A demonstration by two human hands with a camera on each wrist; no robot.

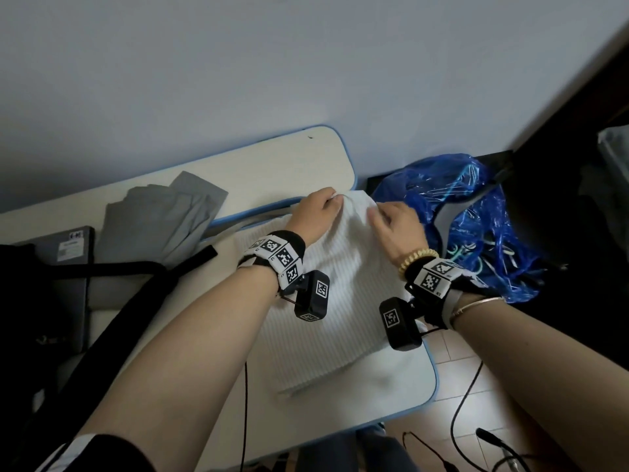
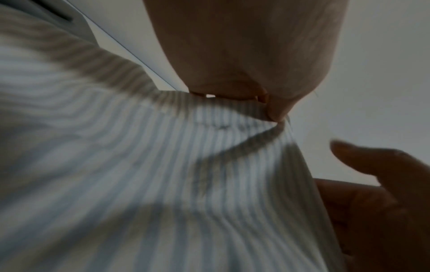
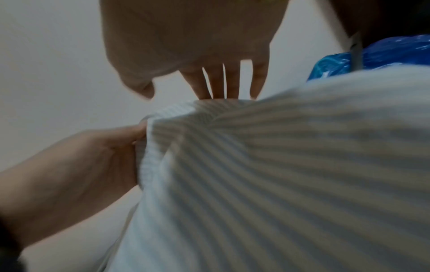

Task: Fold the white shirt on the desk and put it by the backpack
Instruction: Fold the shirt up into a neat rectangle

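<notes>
Left fingers (image 2: pixel 277 112) pinch white shirt (image 1: pixel 326 301); right fingers (image 3: pixel 232 82) straight, blue bag (image 1: pixel 476 219) beside.

1. The shirt (image 1: pixel 326 301) lies on the table (image 1: pixel 391 386), at its right end.
2. The backpack (image 1: pixel 41 318) sits at the table's left.
3. A folded cloth (image 1: pixel 156 216) lies behind, between them.
4. A plastic bag (image 1: pixel 476 219) sits right of the table.

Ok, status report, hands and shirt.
Left hand pinching white shirt at far edge. Right hand open, fingers on it. Shirt unfolded on desk.
</notes>
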